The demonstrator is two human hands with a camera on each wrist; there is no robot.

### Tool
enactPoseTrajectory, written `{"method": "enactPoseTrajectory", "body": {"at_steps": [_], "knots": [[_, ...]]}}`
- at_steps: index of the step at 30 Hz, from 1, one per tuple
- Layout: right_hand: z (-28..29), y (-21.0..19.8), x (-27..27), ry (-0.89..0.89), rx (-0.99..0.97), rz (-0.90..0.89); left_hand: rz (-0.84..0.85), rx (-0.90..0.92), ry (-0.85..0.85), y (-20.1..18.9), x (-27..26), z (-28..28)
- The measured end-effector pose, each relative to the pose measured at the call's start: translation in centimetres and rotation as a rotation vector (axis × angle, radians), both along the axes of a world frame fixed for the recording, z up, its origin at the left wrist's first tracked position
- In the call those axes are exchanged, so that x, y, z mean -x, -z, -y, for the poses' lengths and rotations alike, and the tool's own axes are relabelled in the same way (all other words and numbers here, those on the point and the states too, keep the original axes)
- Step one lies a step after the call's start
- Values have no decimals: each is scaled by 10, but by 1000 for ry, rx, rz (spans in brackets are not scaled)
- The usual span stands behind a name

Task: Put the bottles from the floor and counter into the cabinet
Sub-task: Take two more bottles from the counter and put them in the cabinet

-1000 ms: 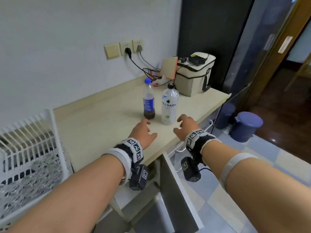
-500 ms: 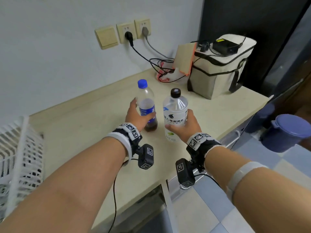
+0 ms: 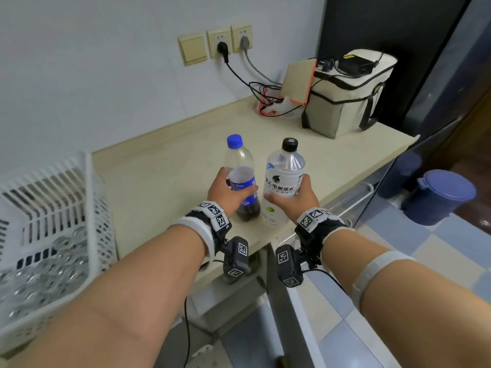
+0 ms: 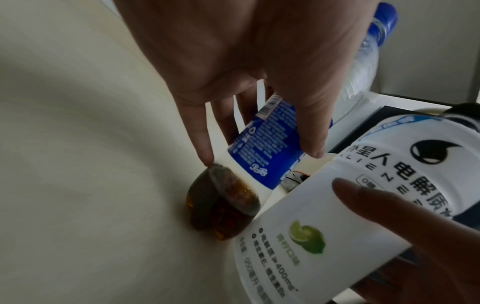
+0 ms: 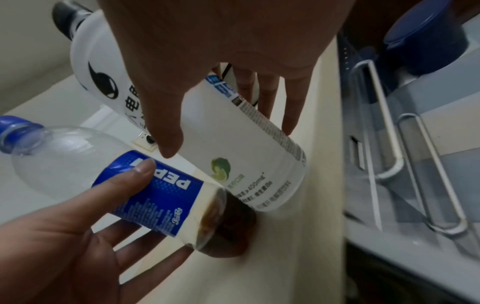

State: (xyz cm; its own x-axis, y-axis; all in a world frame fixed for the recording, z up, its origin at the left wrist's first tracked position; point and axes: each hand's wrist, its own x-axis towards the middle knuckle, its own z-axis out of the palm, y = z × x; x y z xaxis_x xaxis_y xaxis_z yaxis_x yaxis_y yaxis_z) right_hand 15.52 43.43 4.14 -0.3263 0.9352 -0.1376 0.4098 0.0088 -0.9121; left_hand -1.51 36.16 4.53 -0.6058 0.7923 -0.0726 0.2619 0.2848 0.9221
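Left hand [image 3: 228, 191] wraps its thumb and fingers round the blue label of the cola bottle [image 3: 242, 181], which holds only a little dark drink at the bottom. Right hand [image 3: 297, 199] grips the white-labelled water bottle [image 3: 283, 181] just to its right, thumb on the near side. Both 2 bottles stand upright and close together near the front edge of the beige counter [image 3: 172, 168], with a cream cooler bag [image 3: 345, 102] at the far right.
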Motion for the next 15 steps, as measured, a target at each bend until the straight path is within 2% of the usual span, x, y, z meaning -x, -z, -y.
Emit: {"method": "enactPoseTrajectory", "body": {"at_steps": [6,9,12,15], "knots": [[130,14,-20,17,24,33,0,-51,107,6,-22,135],[176,35,-28,5,64,113,-7,12,219,17,-29,187],[212,55,-40,-34,116,217,-3,117,311,44,-38,226],[232,83,-52,-30,142,361,29,175,307,86,-43,254]]}}
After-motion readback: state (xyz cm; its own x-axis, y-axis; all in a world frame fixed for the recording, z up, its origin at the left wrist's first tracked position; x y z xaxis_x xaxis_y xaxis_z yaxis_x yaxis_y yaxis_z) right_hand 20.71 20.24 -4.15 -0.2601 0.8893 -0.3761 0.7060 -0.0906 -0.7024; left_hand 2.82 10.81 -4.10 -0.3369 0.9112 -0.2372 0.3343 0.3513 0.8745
